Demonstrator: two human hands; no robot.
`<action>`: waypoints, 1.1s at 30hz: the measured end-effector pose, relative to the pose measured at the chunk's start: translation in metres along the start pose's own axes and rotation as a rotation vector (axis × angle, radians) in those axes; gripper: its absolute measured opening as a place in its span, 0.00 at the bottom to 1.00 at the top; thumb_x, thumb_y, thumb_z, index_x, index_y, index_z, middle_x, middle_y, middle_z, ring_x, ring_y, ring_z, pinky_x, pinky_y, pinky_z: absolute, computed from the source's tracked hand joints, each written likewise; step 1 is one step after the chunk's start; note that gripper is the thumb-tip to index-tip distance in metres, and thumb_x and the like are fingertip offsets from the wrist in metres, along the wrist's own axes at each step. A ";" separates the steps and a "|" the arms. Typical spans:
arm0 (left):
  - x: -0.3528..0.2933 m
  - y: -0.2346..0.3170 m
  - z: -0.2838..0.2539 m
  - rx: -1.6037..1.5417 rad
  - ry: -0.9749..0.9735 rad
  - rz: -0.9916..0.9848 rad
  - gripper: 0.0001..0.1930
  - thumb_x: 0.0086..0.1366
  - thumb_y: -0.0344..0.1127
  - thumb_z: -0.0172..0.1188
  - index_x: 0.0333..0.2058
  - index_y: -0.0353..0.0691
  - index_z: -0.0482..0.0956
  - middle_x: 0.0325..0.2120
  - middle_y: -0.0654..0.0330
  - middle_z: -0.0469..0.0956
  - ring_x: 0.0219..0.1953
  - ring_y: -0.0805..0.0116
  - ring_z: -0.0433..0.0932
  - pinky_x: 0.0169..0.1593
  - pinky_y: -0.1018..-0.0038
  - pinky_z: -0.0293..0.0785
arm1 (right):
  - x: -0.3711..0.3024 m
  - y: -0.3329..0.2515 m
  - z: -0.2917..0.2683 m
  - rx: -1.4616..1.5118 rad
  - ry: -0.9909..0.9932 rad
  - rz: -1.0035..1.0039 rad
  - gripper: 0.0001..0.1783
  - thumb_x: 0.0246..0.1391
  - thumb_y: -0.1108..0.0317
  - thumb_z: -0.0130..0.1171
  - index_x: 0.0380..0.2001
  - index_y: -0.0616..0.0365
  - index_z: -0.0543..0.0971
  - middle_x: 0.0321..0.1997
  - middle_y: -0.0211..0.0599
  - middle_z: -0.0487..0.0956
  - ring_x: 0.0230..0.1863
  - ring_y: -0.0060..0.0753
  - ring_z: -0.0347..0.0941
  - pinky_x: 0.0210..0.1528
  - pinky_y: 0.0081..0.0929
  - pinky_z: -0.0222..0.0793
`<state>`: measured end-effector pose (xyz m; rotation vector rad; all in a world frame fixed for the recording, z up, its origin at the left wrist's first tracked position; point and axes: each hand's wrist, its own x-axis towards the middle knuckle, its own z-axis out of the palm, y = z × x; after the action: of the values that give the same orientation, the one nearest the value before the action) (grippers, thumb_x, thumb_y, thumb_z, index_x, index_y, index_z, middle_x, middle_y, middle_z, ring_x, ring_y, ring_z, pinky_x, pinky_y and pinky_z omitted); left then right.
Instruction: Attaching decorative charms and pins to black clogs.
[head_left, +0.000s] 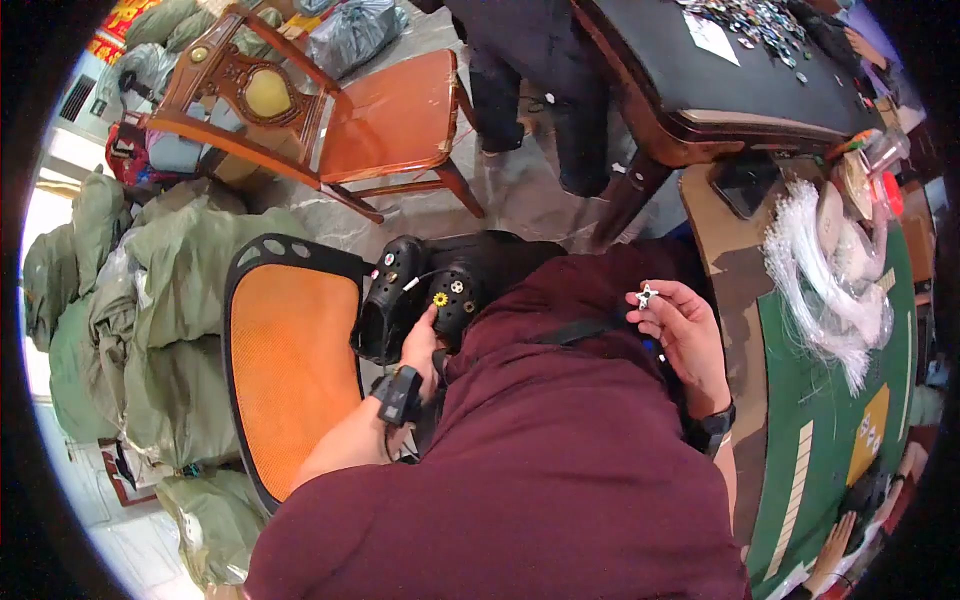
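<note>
A pair of black foam clogs sits by my lap at the left. Several small charms are on their perforated uppers, among them a yellow flower charm on the right-hand clog. The other clog is tilted, its dark opening toward me. My left hand grips the right-hand clog near that flower; some of its fingers are hidden behind the shoe. Off to the right, above my thigh, my right hand pinches a white-and-black star-shaped shoe charm between thumb and fingers, apart from the clogs.
An orange mesh chair stands at my left, beside piled green sacks. Right of me, a green cutting mat carries a bundle of white plastic strands. Ahead are a wooden chair, a standing person, and a dark table with scattered charms.
</note>
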<state>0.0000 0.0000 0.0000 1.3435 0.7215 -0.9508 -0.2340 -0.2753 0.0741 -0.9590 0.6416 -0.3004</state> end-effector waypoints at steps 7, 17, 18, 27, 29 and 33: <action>-0.021 0.079 0.028 0.293 -0.283 0.181 0.10 0.62 0.31 0.57 0.42 0.35 0.77 0.33 0.58 0.81 0.33 0.64 0.81 0.41 0.69 0.77 | -0.011 -0.015 -0.003 0.032 0.067 -0.160 0.10 0.63 0.72 0.54 0.46 0.63 0.77 0.42 0.40 0.83 0.36 0.24 0.80 0.36 0.17 0.73; -0.113 0.073 0.164 0.882 -0.977 1.057 0.15 0.65 0.35 0.61 0.48 0.35 0.78 0.44 0.64 0.79 0.43 0.74 0.76 0.46 0.76 0.73 | -0.062 -0.048 -0.005 0.059 0.253 -0.360 0.10 0.63 0.71 0.54 0.44 0.63 0.79 0.40 0.42 0.83 0.32 0.25 0.80 0.36 0.17 0.73; -0.109 0.070 0.173 0.792 -0.951 0.841 0.14 0.66 0.35 0.60 0.47 0.34 0.78 0.43 0.62 0.79 0.43 0.73 0.77 0.46 0.75 0.73 | -0.070 -0.049 -0.006 0.062 0.293 -0.392 0.10 0.63 0.71 0.54 0.44 0.63 0.79 0.40 0.42 0.83 0.32 0.25 0.80 0.36 0.17 0.73; -0.126 -0.002 0.271 0.858 -1.281 0.257 0.12 0.70 0.36 0.54 0.46 0.37 0.76 0.33 0.70 0.78 0.28 0.84 0.72 0.32 0.84 0.67 | -0.117 -0.054 -0.037 -0.079 0.724 -0.767 0.05 0.63 0.69 0.53 0.38 0.60 0.73 0.30 0.27 0.76 0.29 0.16 0.72 0.32 0.17 0.68; -0.114 -0.007 0.278 0.924 -1.283 0.267 0.13 0.70 0.37 0.54 0.48 0.35 0.76 0.35 0.69 0.78 0.31 0.83 0.73 0.35 0.83 0.68 | -0.115 -0.059 -0.030 -0.168 0.802 -0.739 0.05 0.62 0.70 0.55 0.38 0.59 0.73 0.26 0.26 0.74 0.27 0.15 0.69 0.30 0.18 0.66; -0.141 -0.015 0.282 0.926 -1.301 0.285 0.15 0.71 0.36 0.53 0.51 0.32 0.75 0.38 0.68 0.78 0.37 0.83 0.73 0.41 0.82 0.70 | -0.093 -0.072 -0.018 -0.768 0.819 -0.675 0.11 0.57 0.71 0.60 0.43 0.56 0.74 0.24 0.36 0.72 0.25 0.24 0.71 0.28 0.24 0.66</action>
<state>-0.1047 -0.2575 0.1495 1.1513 -0.9806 -1.6919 -0.3148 -0.2804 0.1613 -1.8117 1.2083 -1.1375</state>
